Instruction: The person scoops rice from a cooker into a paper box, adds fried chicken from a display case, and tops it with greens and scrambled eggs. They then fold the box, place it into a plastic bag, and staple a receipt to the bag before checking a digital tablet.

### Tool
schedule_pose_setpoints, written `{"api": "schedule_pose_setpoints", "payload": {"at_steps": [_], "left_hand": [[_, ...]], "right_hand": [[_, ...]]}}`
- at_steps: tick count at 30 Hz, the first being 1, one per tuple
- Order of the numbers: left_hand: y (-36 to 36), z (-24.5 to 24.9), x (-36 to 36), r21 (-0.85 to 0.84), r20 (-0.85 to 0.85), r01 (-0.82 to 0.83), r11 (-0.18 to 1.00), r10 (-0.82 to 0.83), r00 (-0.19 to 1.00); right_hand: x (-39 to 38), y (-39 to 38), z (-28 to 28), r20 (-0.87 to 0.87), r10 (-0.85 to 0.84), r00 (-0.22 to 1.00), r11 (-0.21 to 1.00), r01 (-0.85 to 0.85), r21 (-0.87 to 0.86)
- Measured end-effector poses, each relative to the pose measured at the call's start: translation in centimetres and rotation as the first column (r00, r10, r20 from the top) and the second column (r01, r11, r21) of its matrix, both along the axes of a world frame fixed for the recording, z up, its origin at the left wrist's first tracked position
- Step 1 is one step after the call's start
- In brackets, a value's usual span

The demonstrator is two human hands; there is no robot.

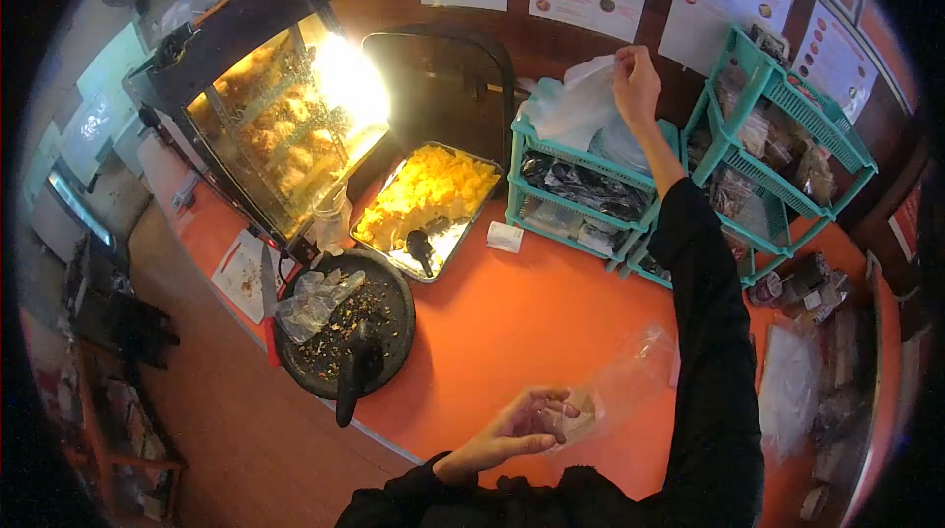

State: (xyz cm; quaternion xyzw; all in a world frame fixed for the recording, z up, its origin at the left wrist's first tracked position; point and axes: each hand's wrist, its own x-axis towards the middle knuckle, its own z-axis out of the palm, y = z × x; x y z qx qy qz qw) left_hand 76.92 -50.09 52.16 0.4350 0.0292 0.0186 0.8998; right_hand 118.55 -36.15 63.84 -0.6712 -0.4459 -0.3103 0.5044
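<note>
My right hand (638, 87) is raised at the top of a green plastic rack (581, 166), its fingers pinched on a whitish plastic bag (576, 105) that lies in the top tier. Low in the view, over the orange counter (502, 321), my left hand (522, 428) has its fingers curled round the end of a clear plastic bag (620, 380) with something small and pale inside. The clear bag stretches to the right, toward my right sleeve.
Left of the rack, a metal tray (433, 193) holds yellow food and a black utensil. A stone mortar (394, 351) with a pestle and crumpled plastic stands nearer. Behind is a lit display cabinet (266, 115). Another green rack (748, 154) with packets is at the right.
</note>
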Motion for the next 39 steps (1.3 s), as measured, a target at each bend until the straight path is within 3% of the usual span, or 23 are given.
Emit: {"api": "schedule_pose_setpoints", "payload": {"at_steps": [2, 5, 6, 7, 8, 9, 10, 11, 12, 14, 16, 20, 22, 24, 26, 28, 31, 33, 34, 36, 37, 39], "left_hand": [[-0.3, -0.2, -0.1, -0.032, -0.008, -0.053, 0.998, 0.052, 0.999], [-0.3, -1.2, 0.2, -0.050, 0.061, -0.194, 0.980, 0.197, 0.979], [-0.4, -1.7, 0.4, -0.057, 0.094, -0.250, 0.966, 0.255, 0.962], [-0.4, -2.2, 0.8, -0.083, 0.130, -0.324, 0.942, 0.333, 0.934], [-0.5, -2.1, 0.9, -0.058, 0.137, -0.386, 0.921, 0.390, 0.911], [-0.6, -2.0, 1.0, -0.035, 0.137, -0.443, 0.896, 0.443, 0.886], [-0.7, -2.0, 0.9, -0.068, 0.133, -0.435, 0.898, 0.441, 0.888], [-0.7, -1.9, 0.6, -0.102, 0.121, -0.425, 0.899, 0.436, 0.892], [-1.0, -1.7, 0.8, -0.072, 0.133, -0.429, 0.900, 0.435, 0.891], [-1.4, -1.1, 1.2, -0.003, 0.146, -0.412, 0.911, 0.408, 0.901], [-1.8, -0.8, 0.9, 0.075, 0.138, -0.376, 0.924, 0.364, 0.921], [-1.9, 0.4, 0.1, 0.198, 0.136, -0.286, 0.938, 0.262, 0.955], [-2.0, 1.1, -0.1, 0.256, 0.116, -0.244, 0.936, 0.221, 0.968], [-2.0, 2.3, -0.3, 0.366, 0.065, -0.174, 0.914, 0.162, 0.985], [-1.7, 2.9, -0.4, 0.510, 0.031, -0.116, 0.852, 0.117, 0.993], [-1.3, 3.2, -0.7, 0.670, 0.014, -0.077, 0.739, 0.091, 0.996], [-0.5, 2.2, -2.8, 0.944, 0.110, -0.194, 0.267, 0.298, 0.948], [0.6, -4.6, -2.7, 0.979, 0.173, -0.193, 0.062, 0.243, 0.954], [1.0, -8.8, -2.3, 0.980, 0.197, -0.193, -0.042, 0.208, 0.958], [-1.5, -14.9, 0.6, 0.918, 0.173, -0.212, 0.335, 0.142, 0.975], [-2.1, -20.8, 3.9, 0.951, 0.196, -0.206, 0.232, 0.063, 0.978], [-3.3, -22.8, 7.0, 0.944, 0.084, -0.105, 0.311, 0.080, 0.993]], "right_hand": [[-0.1, -1.1, 0.7, 0.002, -0.059, 0.998, 0.998, 0.059, 0.014], [-2.1, -3.9, 2.7, -0.231, 0.224, 0.947, 0.957, -0.169, 0.235], [-4.0, -6.2, 3.4, -0.335, 0.481, 0.810, 0.872, -0.405, 0.275], [-8.2, -9.3, 3.7, -0.423, 0.685, 0.593, 0.727, -0.597, 0.340], [-10.8, -11.9, 2.0, -0.498, 0.704, 0.505, 0.635, -0.762, 0.126], [-13.6, -14.6, 0.0, -0.591, 0.691, 0.417, 0.470, -0.880, -0.071], [-16.8, -17.0, -3.0, -0.706, 0.571, 0.419, 0.319, -0.906, -0.280], [-19.0, -18.9, -6.9, -0.779, 0.440, 0.447, 0.084, -0.884, -0.459], [-20.6, -20.5, -12.0, -0.829, 0.424, 0.365, -0.041, -0.906, -0.420], [-22.2, -24.7, -22.8, -0.718, 0.316, 0.620, 0.016, -0.760, -0.650], [-23.1, -28.2, -23.2, -0.642, 0.289, 0.710, -0.034, -0.663, -0.748], [-22.5, -30.6, -20.5, -0.410, 0.306, 0.859, -0.119, -0.393, -0.912], [-21.7, -32.0, -15.8, -0.031, 0.278, 0.960, -0.088, -0.007, -0.996], [-21.4, -33.5, -9.9, 0.133, 0.125, 0.983, 0.096, 0.122, -0.988], [-22.9, -34.7, -3.7, 0.082, 0.140, 0.987, 0.089, 0.070, -0.994], [-22.7, -36.8, -0.9, -0.011, 0.191, 0.982, 0.657, -0.136, -0.741], [-18.0, -41.3, -4.3, 0.033, -0.128, 0.991, 0.626, 0.107, -0.773], [-15.2, -43.0, -13.6, -0.271, -0.325, 0.906, 0.337, -0.157, -0.928], [-16.5, -42.0, -16.6, -0.441, -0.063, 0.895, 0.545, -0.340, -0.766], [-17.8, -38.8, -24.1, -0.624, 0.229, 0.747, 0.597, -0.614, -0.516], [-18.2, -36.7, -28.5, -0.659, 0.356, 0.662, 0.598, -0.704, -0.384], [-19.6, -32.6, -35.8, -0.697, 0.434, 0.571, 0.610, -0.756, -0.239]]}}
